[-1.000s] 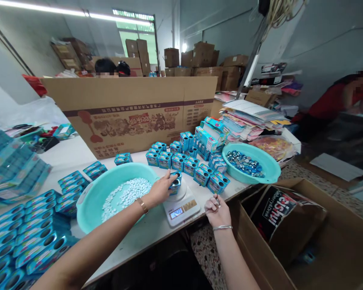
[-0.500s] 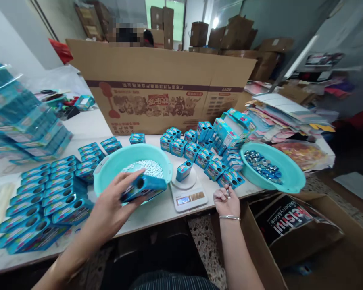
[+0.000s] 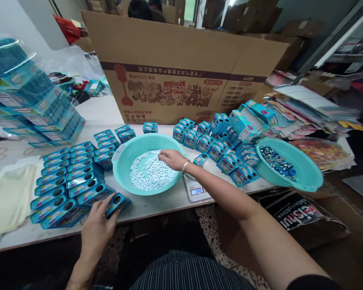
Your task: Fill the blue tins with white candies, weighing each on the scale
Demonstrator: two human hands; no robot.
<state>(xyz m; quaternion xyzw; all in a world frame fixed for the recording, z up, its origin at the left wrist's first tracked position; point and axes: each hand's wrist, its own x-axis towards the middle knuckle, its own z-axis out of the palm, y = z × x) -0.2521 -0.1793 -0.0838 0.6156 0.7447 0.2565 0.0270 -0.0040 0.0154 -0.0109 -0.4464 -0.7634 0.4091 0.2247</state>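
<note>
My left hand (image 3: 97, 228) is closed on a blue tin (image 3: 116, 204) with a round hole, setting it down at the near end of the rows of blue tins (image 3: 71, 177) on the table's left. My right hand (image 3: 171, 158) reaches across into the teal basin (image 3: 130, 150) and its curled fingers rest on the small white tablets (image 3: 149, 173); what they hold, if anything, is hidden. A white scale (image 3: 196, 189) lies under my right forearm, and a small blue box (image 3: 201, 159) stands on it.
Upright blue boxes (image 3: 226, 157) crowd the table's right side, next to a second teal basin (image 3: 302, 177) of dark round pieces. A big cardboard box (image 3: 184, 72) stands behind. Wrapped stacks of tins (image 3: 27, 104) are at far left, an open carton (image 3: 299, 213) on the floor right.
My left hand carried a blue tin from above the basin down to the left rows. My right hand left the table edge and reached into the basin of tablets. The view tilted down.
</note>
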